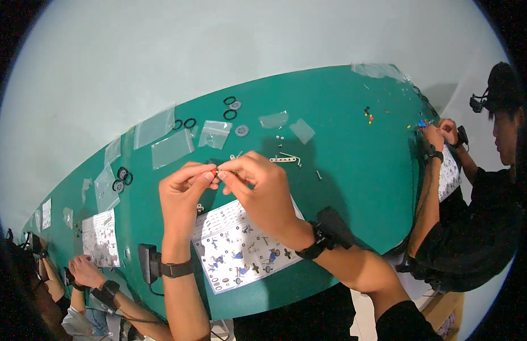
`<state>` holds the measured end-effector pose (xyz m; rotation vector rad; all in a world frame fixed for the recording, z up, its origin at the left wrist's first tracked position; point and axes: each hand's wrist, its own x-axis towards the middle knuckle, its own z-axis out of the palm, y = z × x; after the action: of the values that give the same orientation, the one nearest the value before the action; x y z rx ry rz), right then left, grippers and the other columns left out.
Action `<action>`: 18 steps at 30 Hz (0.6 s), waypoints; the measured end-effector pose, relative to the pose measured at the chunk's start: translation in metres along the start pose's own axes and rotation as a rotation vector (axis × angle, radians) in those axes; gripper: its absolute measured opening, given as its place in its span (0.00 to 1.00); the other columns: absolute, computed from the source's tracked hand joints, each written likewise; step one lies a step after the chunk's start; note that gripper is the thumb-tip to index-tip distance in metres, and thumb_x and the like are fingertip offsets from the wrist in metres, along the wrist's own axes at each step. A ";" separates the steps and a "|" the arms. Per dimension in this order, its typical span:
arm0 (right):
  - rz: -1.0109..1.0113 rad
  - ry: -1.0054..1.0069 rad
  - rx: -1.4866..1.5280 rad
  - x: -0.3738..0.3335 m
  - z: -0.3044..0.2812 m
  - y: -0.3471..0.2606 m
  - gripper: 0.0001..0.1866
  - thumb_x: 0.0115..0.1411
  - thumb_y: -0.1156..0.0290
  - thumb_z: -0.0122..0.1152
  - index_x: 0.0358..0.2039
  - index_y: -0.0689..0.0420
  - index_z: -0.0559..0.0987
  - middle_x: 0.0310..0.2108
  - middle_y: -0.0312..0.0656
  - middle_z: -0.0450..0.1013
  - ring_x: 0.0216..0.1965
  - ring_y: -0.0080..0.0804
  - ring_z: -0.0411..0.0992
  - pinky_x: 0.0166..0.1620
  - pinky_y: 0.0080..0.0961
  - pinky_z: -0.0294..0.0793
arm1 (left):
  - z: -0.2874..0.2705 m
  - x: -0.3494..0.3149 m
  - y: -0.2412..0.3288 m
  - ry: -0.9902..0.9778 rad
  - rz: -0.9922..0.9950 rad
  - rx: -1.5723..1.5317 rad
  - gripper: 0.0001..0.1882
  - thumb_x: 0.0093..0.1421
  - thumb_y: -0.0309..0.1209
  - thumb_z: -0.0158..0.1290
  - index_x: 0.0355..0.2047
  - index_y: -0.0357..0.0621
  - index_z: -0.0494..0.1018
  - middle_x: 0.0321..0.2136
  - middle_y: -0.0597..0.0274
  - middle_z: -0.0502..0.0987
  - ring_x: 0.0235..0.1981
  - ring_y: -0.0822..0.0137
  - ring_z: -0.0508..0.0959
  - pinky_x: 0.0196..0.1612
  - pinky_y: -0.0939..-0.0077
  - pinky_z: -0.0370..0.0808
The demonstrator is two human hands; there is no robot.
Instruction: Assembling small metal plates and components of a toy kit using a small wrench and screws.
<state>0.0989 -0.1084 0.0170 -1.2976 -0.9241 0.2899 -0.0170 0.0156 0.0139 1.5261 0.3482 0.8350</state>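
Note:
Above the middle of the table, my left hand [184,186] pinches a small red piece [214,171] between thumb and fingertips. Its exact kind is too small to make out. My right hand [262,190] meets it from the other side, thumb and forefinger closed at the red piece; whatever those fingertips grip is mostly covered. Under my hands lies a white printed instruction sheet [240,244] with pictures of blue models. Just beyond my right hand are a pale perforated strip [283,160] and a loose screw [318,175]. Small pale parts [200,208] sit beside my left wrist.
Clear plastic bags [215,134], black rings [230,115] and grey wheels [242,131] lie along the far side of the green table [354,221]. A person [468,227] works at the right; others' hands [87,271] are at the lower left, near another sheet [101,238].

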 end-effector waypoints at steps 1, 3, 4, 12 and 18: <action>-0.004 0.000 -0.001 0.000 0.000 0.001 0.03 0.62 0.76 0.64 0.34 0.62 0.81 0.31 0.45 0.75 0.30 0.31 0.80 0.32 0.25 0.78 | 0.000 0.000 0.001 -0.001 0.004 -0.001 0.08 0.62 0.16 0.58 0.41 0.32 0.82 0.35 0.56 0.82 0.33 0.70 0.81 0.38 0.80 0.78; -0.108 0.006 -0.161 -0.002 0.000 0.004 0.03 0.63 0.76 0.64 0.34 0.63 0.81 0.31 0.44 0.76 0.29 0.31 0.80 0.30 0.26 0.77 | -0.002 -0.001 0.003 0.008 -0.016 0.037 0.08 0.61 0.16 0.58 0.41 0.32 0.83 0.35 0.56 0.82 0.33 0.70 0.80 0.38 0.80 0.78; -0.110 0.008 -0.165 -0.004 0.001 0.003 0.03 0.63 0.76 0.64 0.34 0.63 0.81 0.31 0.44 0.76 0.29 0.31 0.80 0.30 0.26 0.77 | -0.003 -0.001 0.005 0.005 -0.014 0.034 0.08 0.61 0.16 0.58 0.41 0.32 0.83 0.35 0.56 0.82 0.33 0.70 0.80 0.38 0.80 0.78; 0.088 0.043 0.159 -0.016 0.018 0.012 0.03 0.61 0.78 0.65 0.33 0.63 0.81 0.27 0.45 0.75 0.27 0.32 0.78 0.28 0.24 0.74 | -0.017 -0.003 0.014 -0.070 -0.082 0.190 0.07 0.60 0.16 0.60 0.38 0.33 0.83 0.35 0.58 0.82 0.32 0.71 0.80 0.37 0.80 0.77; -0.056 0.037 -0.064 -0.013 0.012 0.011 0.03 0.61 0.77 0.64 0.33 0.63 0.80 0.28 0.46 0.75 0.25 0.34 0.76 0.28 0.28 0.73 | -0.019 -0.003 -0.001 -0.053 -0.266 -0.115 0.07 0.62 0.20 0.59 0.41 0.34 0.81 0.35 0.58 0.83 0.33 0.70 0.81 0.38 0.78 0.79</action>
<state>0.0855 -0.1054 0.0012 -1.3294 -0.9427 0.1935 -0.0316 0.0275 0.0110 1.3574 0.4459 0.5941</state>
